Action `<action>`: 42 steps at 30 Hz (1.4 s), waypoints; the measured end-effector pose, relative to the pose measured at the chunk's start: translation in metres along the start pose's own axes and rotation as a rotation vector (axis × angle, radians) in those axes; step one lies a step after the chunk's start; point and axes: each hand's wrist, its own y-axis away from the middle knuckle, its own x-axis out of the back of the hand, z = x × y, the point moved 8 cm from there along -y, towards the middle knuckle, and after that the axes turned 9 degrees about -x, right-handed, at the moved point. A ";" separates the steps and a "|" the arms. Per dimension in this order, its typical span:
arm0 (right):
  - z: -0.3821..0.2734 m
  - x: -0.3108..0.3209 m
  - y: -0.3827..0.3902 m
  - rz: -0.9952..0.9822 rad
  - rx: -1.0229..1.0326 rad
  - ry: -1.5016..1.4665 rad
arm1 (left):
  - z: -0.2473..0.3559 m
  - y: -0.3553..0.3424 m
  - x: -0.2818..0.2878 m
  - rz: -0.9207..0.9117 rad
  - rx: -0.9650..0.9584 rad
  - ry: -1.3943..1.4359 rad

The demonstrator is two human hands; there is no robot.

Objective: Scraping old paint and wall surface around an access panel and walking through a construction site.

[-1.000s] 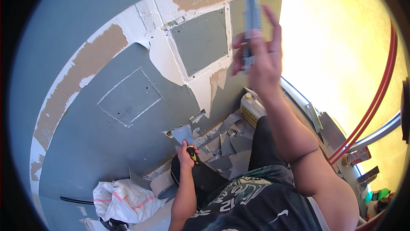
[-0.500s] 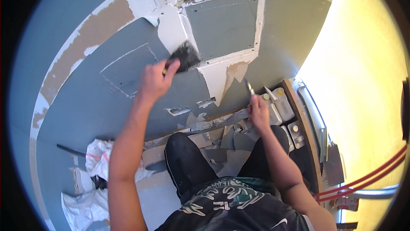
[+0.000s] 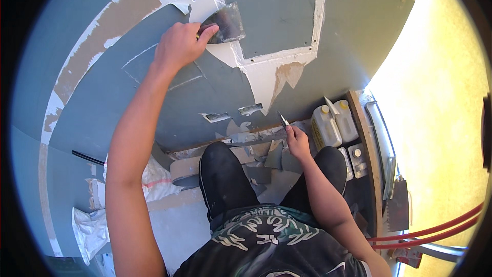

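Note:
My left hand (image 3: 182,45) is closed around a wide putty knife (image 3: 225,24). Its broad, smeared blade lies on or just above the wall beside the screwed-on grey panel (image 3: 279,16), over bare white and torn drywall paper (image 3: 218,51). Only a bit of its handle shows past my fingers. Lower down, near my right knee, my right hand (image 3: 299,142) grips a slim utility knife (image 3: 284,120), its thin tip pointing up toward the wall and apart from it. Below the panel hangs a pointed patch of exposed white and brown layer (image 3: 264,85).
Two slots (image 3: 215,117) are cut low in the grey wall. Torn board scraps (image 3: 261,174) lie around my knees. Plastic jugs (image 3: 326,126) stand at right beside a wooden board (image 3: 365,144). Red hoses (image 3: 430,231) run at lower right; white sacks (image 3: 89,231) lie at left.
My left hand has moved up along the wall with the putty knife. My right hand has come down and left with the utility knife, while the view has shifted slightly.

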 end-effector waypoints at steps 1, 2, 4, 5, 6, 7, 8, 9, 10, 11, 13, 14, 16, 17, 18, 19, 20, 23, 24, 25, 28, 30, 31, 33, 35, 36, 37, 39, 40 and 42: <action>0.007 0.000 -0.002 -0.030 -0.059 -0.046 | 0.002 0.000 0.002 0.038 -0.023 0.006; 0.009 0.000 -0.003 -0.032 -0.055 -0.042 | 0.004 -0.002 0.004 0.042 -0.018 0.006; 0.010 0.001 -0.002 -0.005 -0.026 -0.080 | 0.007 -0.005 0.000 -0.040 -0.004 -0.076; 0.008 -0.001 -0.002 -0.008 -0.022 -0.079 | 0.009 -0.005 0.001 -0.038 0.000 -0.078; 0.004 -0.003 -0.001 -0.005 0.000 -0.078 | 0.010 -0.006 0.002 -0.043 0.019 -0.085; 0.000 -0.004 -0.001 -0.002 0.022 -0.078 | 0.010 -0.006 0.003 -0.049 0.038 -0.092; 0.000 -0.004 -0.002 -0.001 0.026 -0.078 | 0.011 -0.006 0.003 -0.046 0.038 -0.093; -0.001 -0.004 -0.003 0.004 0.045 -0.071 | 0.010 -0.005 0.002 -0.042 0.043 -0.089; -0.002 -0.004 -0.004 0.009 0.065 -0.064 | 0.010 -0.005 0.001 -0.037 0.047 -0.085; -0.004 -0.003 -0.006 0.007 0.068 -0.065 | 0.010 -0.004 0.001 -0.036 0.049 -0.088; -0.001 -0.006 -0.009 -0.043 -0.003 -0.090 | 0.009 -0.003 0.002 -0.011 0.060 -0.080; -0.001 -0.005 -0.010 -0.044 0.000 -0.089 | 0.008 -0.003 0.001 -0.008 0.062 -0.082; 0.001 -0.006 -0.013 -0.064 -0.031 -0.112 | 0.005 -0.004 -0.001 -0.015 0.079 -0.088; 0.004 -0.006 -0.015 -0.061 -0.032 -0.109 | 0.006 -0.005 -0.001 -0.014 0.078 -0.083; 0.007 -0.007 -0.017 -0.060 -0.027 -0.107 | 0.007 -0.006 -0.001 -0.010 0.083 -0.085; 0.010 -0.007 -0.018 -0.059 -0.023 -0.105 | 0.008 -0.008 -0.001 -0.007 0.087 -0.085; 0.006 -0.007 -0.016 -0.062 -0.026 -0.102 | 0.007 -0.007 0.000 -0.011 0.091 -0.083; 0.006 -0.010 -0.014 -0.103 -0.118 -0.068 | 0.005 -0.005 -0.001 -0.013 0.107 -0.070; 0.008 -0.010 -0.015 -0.101 -0.127 -0.059 | 0.005 -0.007 0.000 -0.006 0.088 -0.082; 0.010 -0.010 -0.016 -0.098 -0.136 -0.051 | 0.006 -0.008 0.000 0.001 0.070 -0.093; 0.006 -0.010 -0.017 -0.077 -0.018 -0.099 | 0.007 -0.008 0.001 -0.020 0.104 -0.067; 0.006 -0.011 -0.015 -0.080 -0.026 -0.094 | 0.006 -0.007 0.002 -0.023 0.106 -0.082; 0.006 -0.011 -0.014 -0.080 -0.031 -0.091 | 0.007 -0.007 0.003 -0.023 0.105 -0.100; 0.001 -0.008 -0.010 -0.084 -0.103 -0.076 | 0.008 -0.007 0.004 -0.042 0.118 -0.087; -0.001 -0.005 -0.008 -0.080 -0.173 -0.059 | 0.007 -0.006 0.002 -0.057 0.128 -0.070; -0.010 0.001 -0.007 -0.027 -0.089 -0.035 | 0.008 -0.007 0.000 -0.033 0.115 -0.071; -0.019 0.006 -0.005 0.027 -0.004 -0.011 | 0.008 -0.008 0.000 -0.008 0.101 -0.072; -0.092 0.017 0.011 0.044 0.111 -0.094 | 0.003 -0.006 -0.001 -0.021 0.119 -0.063; -0.130 0.025 0.017 0.083 0.222 -0.104 | 0.003 -0.005 0.000 -0.034 0.128 -0.050; -0.203 0.037 0.022 0.106 0.383 -0.126 | 0.003 -0.003 0.002 -0.038 0.143 -0.048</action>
